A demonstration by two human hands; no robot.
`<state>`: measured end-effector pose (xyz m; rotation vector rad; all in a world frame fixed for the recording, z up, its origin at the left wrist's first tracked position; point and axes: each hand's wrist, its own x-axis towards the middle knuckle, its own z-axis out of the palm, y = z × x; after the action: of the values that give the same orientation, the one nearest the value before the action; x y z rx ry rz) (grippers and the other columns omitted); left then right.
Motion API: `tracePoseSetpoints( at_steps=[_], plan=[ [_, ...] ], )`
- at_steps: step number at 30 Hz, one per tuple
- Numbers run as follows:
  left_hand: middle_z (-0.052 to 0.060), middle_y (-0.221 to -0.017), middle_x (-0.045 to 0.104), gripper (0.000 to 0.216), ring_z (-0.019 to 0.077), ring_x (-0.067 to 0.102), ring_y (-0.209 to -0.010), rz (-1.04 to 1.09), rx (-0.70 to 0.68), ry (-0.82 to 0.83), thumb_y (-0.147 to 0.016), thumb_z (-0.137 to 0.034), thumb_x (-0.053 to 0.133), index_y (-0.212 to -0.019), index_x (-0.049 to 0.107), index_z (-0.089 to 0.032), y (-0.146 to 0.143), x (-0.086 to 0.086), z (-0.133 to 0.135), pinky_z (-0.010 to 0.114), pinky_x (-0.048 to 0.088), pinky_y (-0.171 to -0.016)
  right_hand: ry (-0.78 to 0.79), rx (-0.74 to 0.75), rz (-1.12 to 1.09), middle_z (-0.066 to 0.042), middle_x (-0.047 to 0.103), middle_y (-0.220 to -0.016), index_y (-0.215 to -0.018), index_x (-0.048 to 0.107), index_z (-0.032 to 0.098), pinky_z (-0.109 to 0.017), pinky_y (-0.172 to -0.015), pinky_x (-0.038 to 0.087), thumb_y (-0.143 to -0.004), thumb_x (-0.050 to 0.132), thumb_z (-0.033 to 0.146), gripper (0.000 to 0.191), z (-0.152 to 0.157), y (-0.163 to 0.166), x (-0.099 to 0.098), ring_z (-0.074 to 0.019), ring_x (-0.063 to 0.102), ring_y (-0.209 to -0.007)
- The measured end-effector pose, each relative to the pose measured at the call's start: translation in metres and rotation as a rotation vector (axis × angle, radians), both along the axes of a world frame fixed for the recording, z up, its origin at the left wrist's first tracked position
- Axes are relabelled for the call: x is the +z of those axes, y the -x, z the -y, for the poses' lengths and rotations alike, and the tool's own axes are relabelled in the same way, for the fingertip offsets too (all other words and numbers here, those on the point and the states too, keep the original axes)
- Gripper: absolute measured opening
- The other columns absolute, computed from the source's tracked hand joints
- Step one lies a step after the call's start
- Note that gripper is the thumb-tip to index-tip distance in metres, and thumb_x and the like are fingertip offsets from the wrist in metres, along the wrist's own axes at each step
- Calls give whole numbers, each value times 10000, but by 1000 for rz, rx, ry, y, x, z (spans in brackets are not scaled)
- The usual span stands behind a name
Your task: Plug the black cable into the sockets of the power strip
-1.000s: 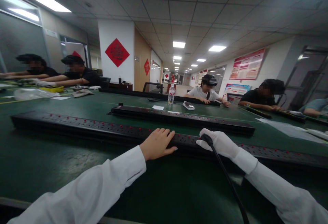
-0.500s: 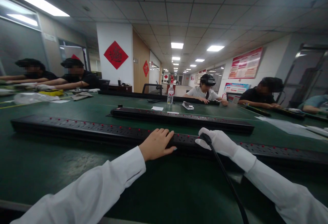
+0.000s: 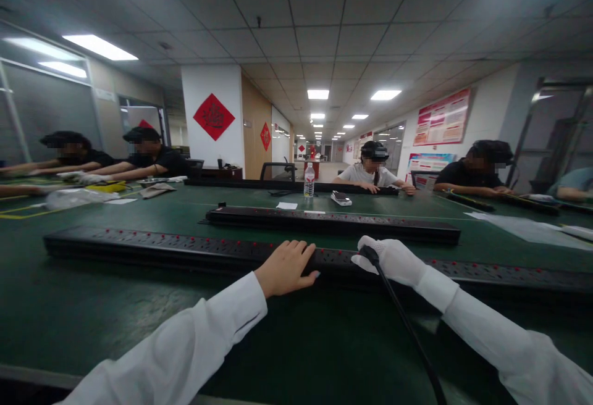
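A long black power strip (image 3: 185, 249) with red dots along its top lies across the table in front of me. My left hand (image 3: 288, 267), bare, is draped over its middle, fingers across the top and thumb on the near side. To the right, my right hand (image 3: 393, 261), in a white glove, grips a black plug (image 3: 369, 254) against the strip's top. The plug's black cable (image 3: 407, 325) runs down toward me. Whether the plug sits in a socket is hidden by the fingers. A second power strip (image 3: 333, 222) lies just behind.
On the green table (image 3: 152, 312) stand a water bottle (image 3: 309, 181) and a white device (image 3: 341, 198). Another long black strip (image 3: 245, 185) lies farther back. Plastic wrap (image 3: 83, 198) is at left, a clear sheet (image 3: 523, 226) at right. Several people work around the table.
My view has tilted slightly upward and turned a little left. Both hands keep nearly the same places on the power strip, and the plug stays in the gloved right hand.
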<state>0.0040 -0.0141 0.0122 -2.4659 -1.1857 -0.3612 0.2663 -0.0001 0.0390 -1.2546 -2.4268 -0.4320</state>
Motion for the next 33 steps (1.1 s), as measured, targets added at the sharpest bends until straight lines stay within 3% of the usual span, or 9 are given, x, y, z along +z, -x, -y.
tracePoseSetpoints(
  at_steps=[18, 26, 33],
  plan=[
    [78, -1288, 440, 556, 195, 435, -1138, 53, -50, 124, -846, -368, 373, -1355, 222, -203, 4, 2, 0, 358, 332, -963, -30, -12, -19, -9, 620, -616, -900, 525, 227, -207, -502, 331, -831, 362, 504, 329, 6, -6, -8, -123, 562, -525],
    [51, -1330, 411, 555, 204, 404, -1183, 39, -54, 113, -858, -529, 289, -1342, 259, -257, 1, -1, -1, 395, 319, -969, -60, -39, -15, -11, 626, -623, -867, 534, 223, -212, -503, 304, -820, 377, 511, 331, 5, -5, -9, -129, 569, -539],
    [61, -1332, 408, 592, 207, 409, -1178, 24, -71, 136, -852, -570, 248, -1348, 252, -246, 2, -1, -4, 383, 315, -966, -39, -47, -1, -19, 626, -625, -854, 540, 212, -206, -498, 293, -820, 371, 520, 353, 6, -4, -6, -122, 557, -528]
  ],
)
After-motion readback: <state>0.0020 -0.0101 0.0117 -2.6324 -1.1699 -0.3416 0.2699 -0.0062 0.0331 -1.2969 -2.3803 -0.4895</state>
